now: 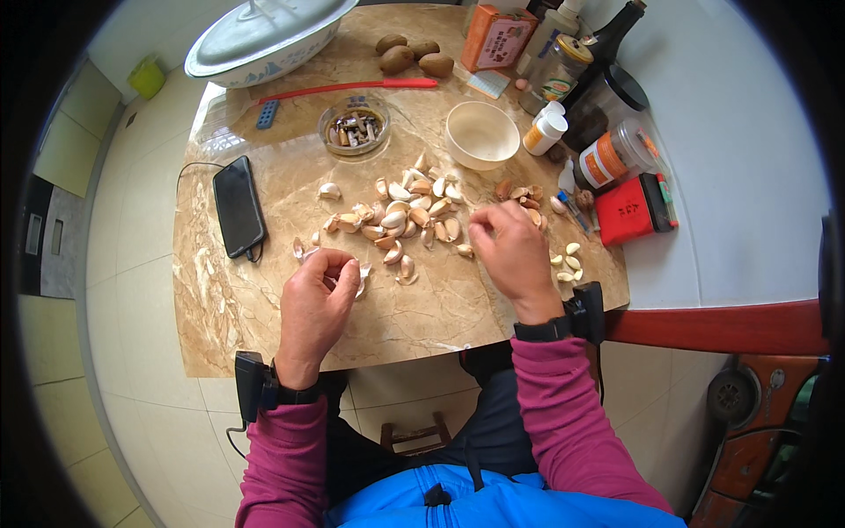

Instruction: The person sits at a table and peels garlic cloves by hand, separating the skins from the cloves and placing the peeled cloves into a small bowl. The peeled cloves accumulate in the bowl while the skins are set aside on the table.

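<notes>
A loose heap of unpeeled garlic cloves (396, 214) lies on the marble-patterned table in front of me. My left hand (318, 294) is low on the left of the heap, its fingers curled in and thumb near the index finger. Papery garlic skins (363, 277) show beside and behind it. To the right of the heap is my right hand (513, 254), with bent fingers close to a smaller group of brownish cloves (525, 193). The fingertips of both hands are partly hidden, so I cannot tell what they hold. Several peeled cloves (572, 261) lie right of my right wrist.
A cream bowl (482, 135) and a glass ashtray (354, 127) with cigarette butts stand behind the heap. A smartphone (239, 208) on a cable lies left. Several kiwifruit (397, 59) and a lidded enamel basin (264, 56) are farther back. Jars, a dark bottle (610, 39) and a red box (630, 211) line the right edge.
</notes>
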Tool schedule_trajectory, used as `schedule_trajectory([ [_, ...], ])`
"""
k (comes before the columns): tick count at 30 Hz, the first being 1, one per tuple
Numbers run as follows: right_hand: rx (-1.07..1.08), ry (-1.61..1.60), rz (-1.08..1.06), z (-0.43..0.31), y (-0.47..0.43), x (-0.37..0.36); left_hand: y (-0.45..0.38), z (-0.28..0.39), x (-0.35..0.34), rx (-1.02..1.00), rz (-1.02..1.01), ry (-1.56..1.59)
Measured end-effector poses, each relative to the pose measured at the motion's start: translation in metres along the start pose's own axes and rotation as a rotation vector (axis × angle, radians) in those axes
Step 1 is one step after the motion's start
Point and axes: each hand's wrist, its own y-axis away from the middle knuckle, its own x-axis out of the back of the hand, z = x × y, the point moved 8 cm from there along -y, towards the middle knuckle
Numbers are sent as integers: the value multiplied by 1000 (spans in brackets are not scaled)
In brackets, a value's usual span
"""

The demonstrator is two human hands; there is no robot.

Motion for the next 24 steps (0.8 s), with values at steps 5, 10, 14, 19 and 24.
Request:
schedule_trajectory([
  [5,-48,85,-203,-3,11,-17,1,1,-1,-14,-6,16],
  [10,25,-242,-240,-21,9,-20,8,8,-16,-10,-118,97],
  [14,-55,-712,-454,-51,25,-41,15,7,-39,130,-328,363],
  [19,-109,-905,-449,-67,33,-47,17,2,-41,277,-376,550],
  [24,55,-773,-321,-71,31,-36,15,5,-42,205,-371,563],
])
